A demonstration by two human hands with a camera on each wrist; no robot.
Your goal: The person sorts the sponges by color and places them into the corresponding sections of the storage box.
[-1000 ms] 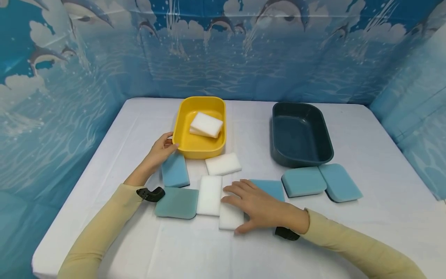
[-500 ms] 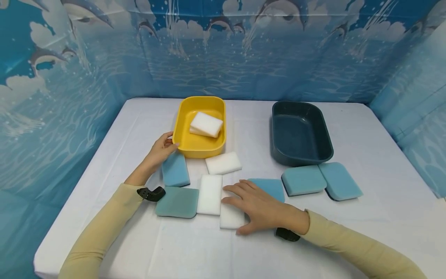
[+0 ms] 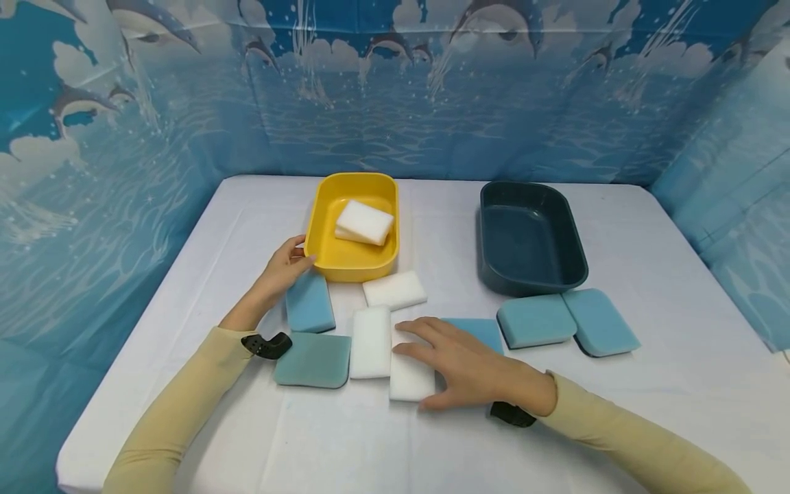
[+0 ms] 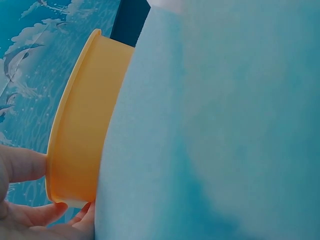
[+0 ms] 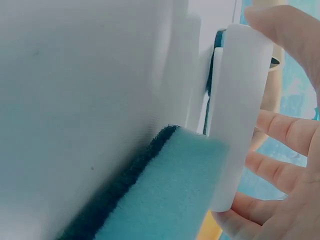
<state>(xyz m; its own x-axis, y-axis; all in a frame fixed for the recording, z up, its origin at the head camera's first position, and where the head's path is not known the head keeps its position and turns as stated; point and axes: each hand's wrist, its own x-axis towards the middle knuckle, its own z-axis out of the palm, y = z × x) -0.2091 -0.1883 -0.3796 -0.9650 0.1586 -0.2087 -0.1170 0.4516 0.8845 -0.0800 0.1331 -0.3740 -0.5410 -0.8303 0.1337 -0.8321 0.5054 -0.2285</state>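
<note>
At the near-left corner of a yellow tub (image 3: 389,264), my left hand (image 3: 280,271) holds the wall; the left wrist view has its fingertips (image 4: 35,167) against the rim and side. Two white sponges (image 3: 365,221) lie stacked inside the tub. My right hand (image 3: 465,363) grips a white sponge (image 5: 245,100), thumb at its near end and fingers toward its far end. Just left of that is another white sponge (image 3: 370,343), close against it. A blue scouring sponge (image 3: 478,331) lies partly hidden under my right hand.
A dark blue tub (image 3: 533,240) stands at the back right. Two blue sponges (image 3: 537,321) lie before it. Near my left wrist are a greenish sponge (image 3: 313,360) and a blue sponge (image 3: 310,302). A white sponge (image 3: 395,290) lies by the yellow tub's front.
The white sponge in my right hand and the one left of it have shifted slightly. My left hand and the yellow tub look unchanged.
</note>
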